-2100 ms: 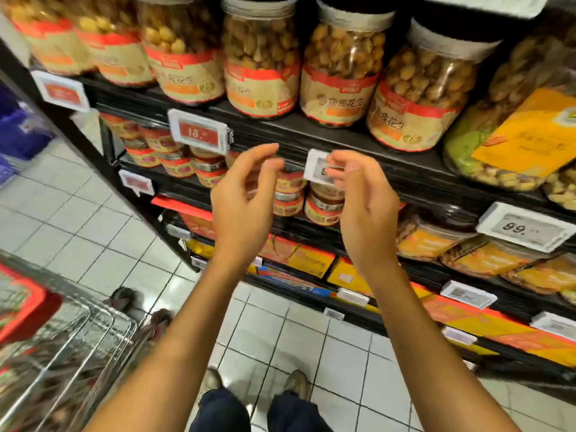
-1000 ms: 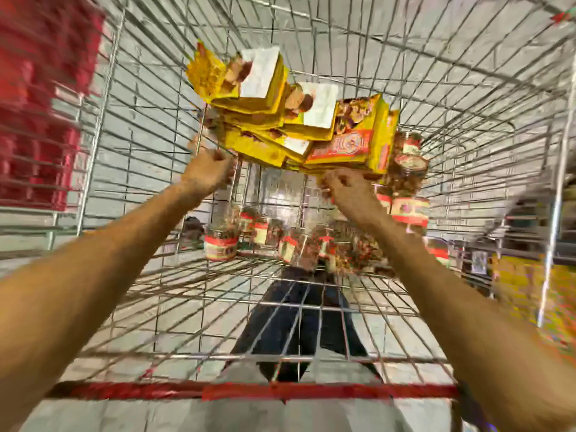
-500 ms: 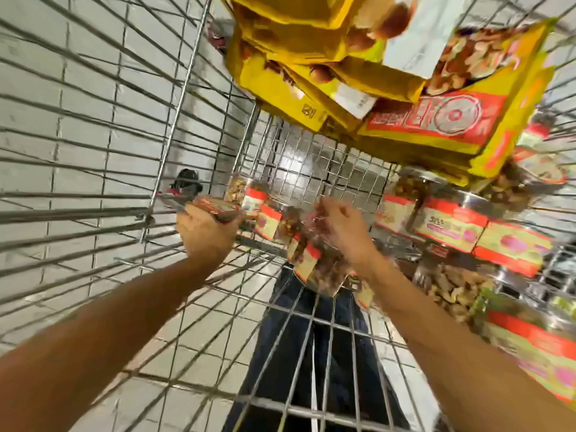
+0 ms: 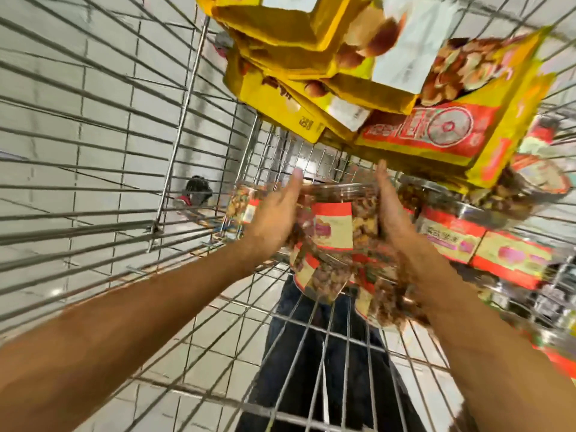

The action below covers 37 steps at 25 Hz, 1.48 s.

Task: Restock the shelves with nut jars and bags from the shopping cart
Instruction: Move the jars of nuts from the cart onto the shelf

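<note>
I look down into the wire shopping cart (image 4: 174,120). A clear nut jar (image 4: 333,227) with a red and cream label sits between my two hands. My left hand (image 4: 274,213) presses on its left side and my right hand (image 4: 389,210) presses on its right side; the fingers that show are straight. More nut jars (image 4: 467,241) lie to the right, and another (image 4: 311,277) lies just below the held one. Yellow nut bags (image 4: 311,73) are stacked above, one with a red label (image 4: 436,135). The picture is blurred.
Wire walls of the cart close in on the left and below. A small jar (image 4: 241,207) stands by the left hand. My dark trousers (image 4: 327,353) and the pale tiled floor (image 4: 93,88) show through the mesh.
I turned from the shelf to the cart and reached in. Over the last half second both hands closed in on one jar and now clasp it from both sides.
</note>
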### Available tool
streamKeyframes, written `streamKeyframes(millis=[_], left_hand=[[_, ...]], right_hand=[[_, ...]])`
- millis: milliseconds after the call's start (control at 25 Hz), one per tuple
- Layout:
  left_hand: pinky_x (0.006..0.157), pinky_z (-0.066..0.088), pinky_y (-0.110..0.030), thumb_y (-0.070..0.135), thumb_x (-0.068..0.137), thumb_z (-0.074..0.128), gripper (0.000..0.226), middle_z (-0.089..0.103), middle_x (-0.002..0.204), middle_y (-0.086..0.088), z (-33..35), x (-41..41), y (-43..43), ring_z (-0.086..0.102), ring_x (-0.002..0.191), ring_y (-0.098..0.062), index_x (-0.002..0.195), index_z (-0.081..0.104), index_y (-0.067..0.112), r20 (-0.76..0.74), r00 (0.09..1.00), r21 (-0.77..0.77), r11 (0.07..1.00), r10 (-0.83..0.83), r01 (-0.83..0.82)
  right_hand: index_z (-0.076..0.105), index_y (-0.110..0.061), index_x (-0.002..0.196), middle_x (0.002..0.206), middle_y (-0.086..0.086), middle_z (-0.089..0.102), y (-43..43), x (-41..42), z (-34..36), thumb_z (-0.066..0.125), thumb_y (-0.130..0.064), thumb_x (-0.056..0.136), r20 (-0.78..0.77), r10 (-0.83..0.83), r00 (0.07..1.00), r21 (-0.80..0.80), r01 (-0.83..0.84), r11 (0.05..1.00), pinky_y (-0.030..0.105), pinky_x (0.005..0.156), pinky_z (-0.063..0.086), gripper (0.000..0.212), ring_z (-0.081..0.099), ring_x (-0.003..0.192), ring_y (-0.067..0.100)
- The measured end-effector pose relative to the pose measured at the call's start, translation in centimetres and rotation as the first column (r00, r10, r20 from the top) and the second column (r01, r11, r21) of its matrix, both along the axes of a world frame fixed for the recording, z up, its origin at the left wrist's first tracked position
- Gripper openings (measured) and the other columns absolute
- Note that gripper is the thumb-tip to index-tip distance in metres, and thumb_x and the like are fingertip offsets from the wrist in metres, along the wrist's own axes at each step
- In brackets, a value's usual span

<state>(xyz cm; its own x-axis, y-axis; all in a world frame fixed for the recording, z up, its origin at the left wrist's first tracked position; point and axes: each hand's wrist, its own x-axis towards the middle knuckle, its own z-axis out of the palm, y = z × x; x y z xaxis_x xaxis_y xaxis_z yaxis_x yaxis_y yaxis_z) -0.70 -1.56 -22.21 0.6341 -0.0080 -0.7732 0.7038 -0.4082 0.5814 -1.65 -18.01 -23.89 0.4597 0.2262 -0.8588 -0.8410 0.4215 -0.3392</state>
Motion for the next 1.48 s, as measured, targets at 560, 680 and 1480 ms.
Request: streamKeyframes(millis=[560, 680, 1480], left_hand=[[0.114, 0.023, -0.042, 0.074, 0.071, 0.055, 0.116, 0.031, 0.143, -0.030, -13.9, -0.6, 5.5, 0.029, 0.135, -0.039, 0.140, 0.020, -0.012, -0.107, 0.993, 0.719, 0.685, -0.052, 0.113], [0.111, 0.027, -0.046, 0.076, 0.071, 0.053, 0.114, 0.035, 0.140, -0.029, -14.8, -0.3, 5.2, 0.034, 0.132, -0.041, 0.137, 0.024, -0.012, -0.097, 0.993, 0.786, 0.607, -0.063, 0.116], [0.077, 0.056, -0.035, 0.063, 0.089, 0.030, 0.057, 0.075, 0.092, 0.003, 15.8, 8.0, 1.2, 0.071, 0.079, -0.012, 0.098, 0.073, 0.027, -0.064, 0.996, -0.547, 0.833, 0.065, -0.089]], right_hand=[[0.077, -0.022, 0.085, 0.096, 0.008, 0.074, -2.2, -0.5, -4.9, 0.018, -0.074, 0.085, -0.175, -0.145, 0.974, -0.039, 0.140, 0.989, 0.038, 0.070, 0.056, 0.079, 0.071, 0.087, 0.025], [0.066, -0.018, 0.112, 0.114, 0.012, 0.068, -2.0, -0.4, -4.9, 0.018, -0.075, 0.084, -0.193, -0.132, 0.972, -0.029, 0.129, 0.991, 0.044, 0.078, 0.054, 0.079, 0.067, 0.101, 0.030], [0.075, -0.016, 0.097, 0.113, 0.015, 0.065, -4.9, 2.2, 19.8, 0.017, -0.073, 0.086, 0.212, -0.389, 0.897, 0.000, 0.398, 0.917, 0.054, 0.091, 0.049, 0.082, 0.064, 0.101, 0.033]])
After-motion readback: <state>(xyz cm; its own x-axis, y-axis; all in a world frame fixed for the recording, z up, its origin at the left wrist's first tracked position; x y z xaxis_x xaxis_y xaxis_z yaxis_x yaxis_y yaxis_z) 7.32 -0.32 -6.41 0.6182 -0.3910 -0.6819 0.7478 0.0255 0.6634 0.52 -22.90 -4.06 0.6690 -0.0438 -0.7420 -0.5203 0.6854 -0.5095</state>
